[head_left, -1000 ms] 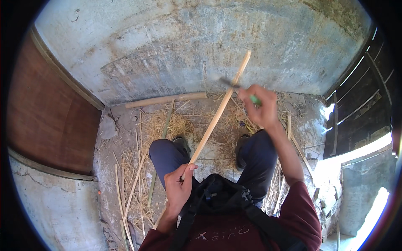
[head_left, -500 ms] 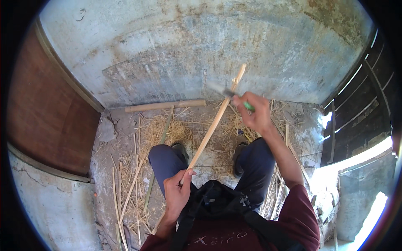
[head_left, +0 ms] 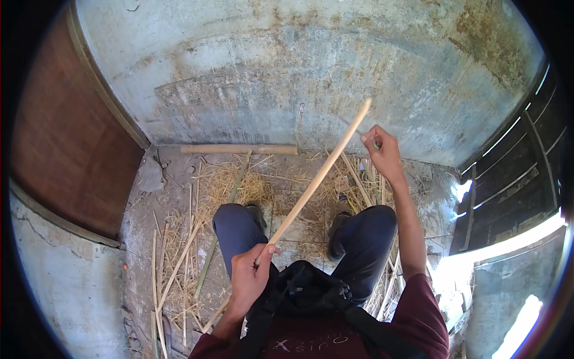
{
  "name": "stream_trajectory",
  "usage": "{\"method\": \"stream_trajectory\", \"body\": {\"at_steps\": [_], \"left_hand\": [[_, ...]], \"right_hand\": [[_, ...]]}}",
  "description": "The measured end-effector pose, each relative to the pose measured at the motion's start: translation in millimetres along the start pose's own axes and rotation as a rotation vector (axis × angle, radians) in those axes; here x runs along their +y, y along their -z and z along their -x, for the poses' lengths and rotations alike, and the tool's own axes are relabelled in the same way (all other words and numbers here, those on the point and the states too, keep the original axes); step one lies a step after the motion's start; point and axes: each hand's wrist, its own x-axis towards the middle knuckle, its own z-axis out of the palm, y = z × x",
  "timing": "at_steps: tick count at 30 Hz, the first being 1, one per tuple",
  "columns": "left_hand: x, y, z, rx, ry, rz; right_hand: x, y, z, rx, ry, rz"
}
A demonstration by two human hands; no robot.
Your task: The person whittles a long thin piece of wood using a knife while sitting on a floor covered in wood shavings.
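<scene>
A long pale strip of bamboo [head_left: 317, 179] slants up from my lap toward the wall, its far end raised and pointing away to the right. My left hand [head_left: 251, 274] is closed round its lower part, and the tail of the strip runs on behind past my wrist. My right hand [head_left: 382, 152] grips a knife [head_left: 362, 133] with a green handle, mostly hidden in the fingers. The thin blade points left and passes behind the strip near its far end; it is hard to make out.
Pale shavings [head_left: 251, 184] and several loose strips [head_left: 179, 269] litter the floor on both sides of my knees. A bamboo pole [head_left: 239, 149] lies along the foot of the stained wall [head_left: 269, 78]. A brown door panel [head_left: 72, 131] stands left, dark slatted boards [head_left: 514, 173] right.
My right hand with the knife has shifted slightly right, and the blade now passes behind the strip. The strip's far end has swung right. My left hand keeps its hold.
</scene>
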Motion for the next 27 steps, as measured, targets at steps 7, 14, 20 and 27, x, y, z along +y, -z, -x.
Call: {"method": "stream_trajectory", "body": {"at_steps": [7,14,20,27], "left_hand": [[-24.8,1.1,-4.0,-0.146,0.074,0.145],[-23.7,-11.3,-17.4,-0.266,0.122,0.365],[-2.8,-16.5,-32.4,-0.396,0.164,0.466],[9.2,-21.9,-40.1,-0.462,0.127,0.465]], "right_hand": [[17.9,2.6,26.8,0.175,-0.052,-0.190],[-59.4,11.5,73.4,0.261,-0.081,-0.756],[-95.7,-19.1,123.5,0.068,0.408,-0.431],[-110.4,-31.9,145.6,-0.077,0.575,-0.369]]}}
